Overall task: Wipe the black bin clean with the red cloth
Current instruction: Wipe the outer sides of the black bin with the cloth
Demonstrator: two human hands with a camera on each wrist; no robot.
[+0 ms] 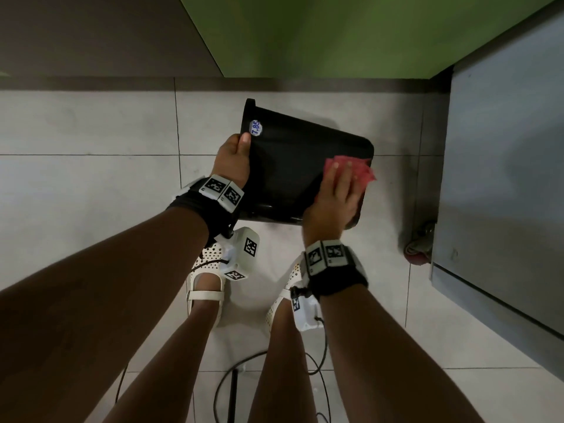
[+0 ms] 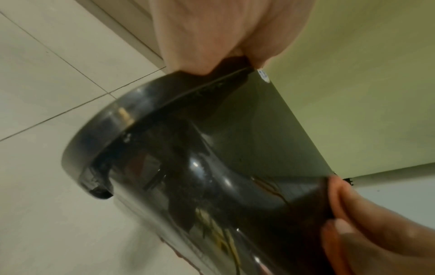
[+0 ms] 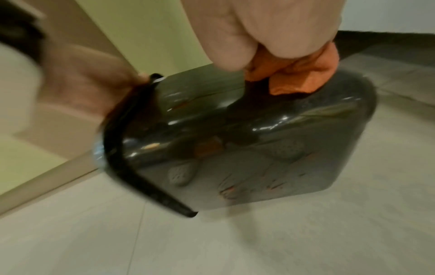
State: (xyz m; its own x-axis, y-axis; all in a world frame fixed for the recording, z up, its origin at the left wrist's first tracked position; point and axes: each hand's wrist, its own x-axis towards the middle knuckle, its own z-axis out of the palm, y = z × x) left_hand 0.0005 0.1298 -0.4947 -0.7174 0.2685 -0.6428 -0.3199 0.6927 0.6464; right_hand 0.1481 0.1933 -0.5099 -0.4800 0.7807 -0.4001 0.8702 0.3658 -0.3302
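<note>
The black bin (image 1: pixel 293 166) is lifted off the tiled floor and tipped on its side, rim to the left, base to the right. A round price sticker (image 1: pixel 255 128) sits near the rim. My left hand (image 1: pixel 233 160) grips the rim (image 2: pixel 146 104), thumb on the outer wall. My right hand (image 1: pixel 338 190) holds the red cloth (image 1: pixel 363 172) bunched under its fingers and presses it on the bin's side near the base. In the right wrist view the cloth (image 3: pixel 303 78) bulges out from under the hand onto the bin (image 3: pixel 235 148). The bin's inside is hidden.
A green panel (image 1: pixel 351 35) rises behind the bin. A grey cabinet (image 1: pixel 503 163) with a caster wheel (image 1: pixel 422 239) stands close on the right. My feet in white shoes (image 1: pixel 207 282) stand below the bin, and black cables (image 1: pixel 232 389) lie on the tiles.
</note>
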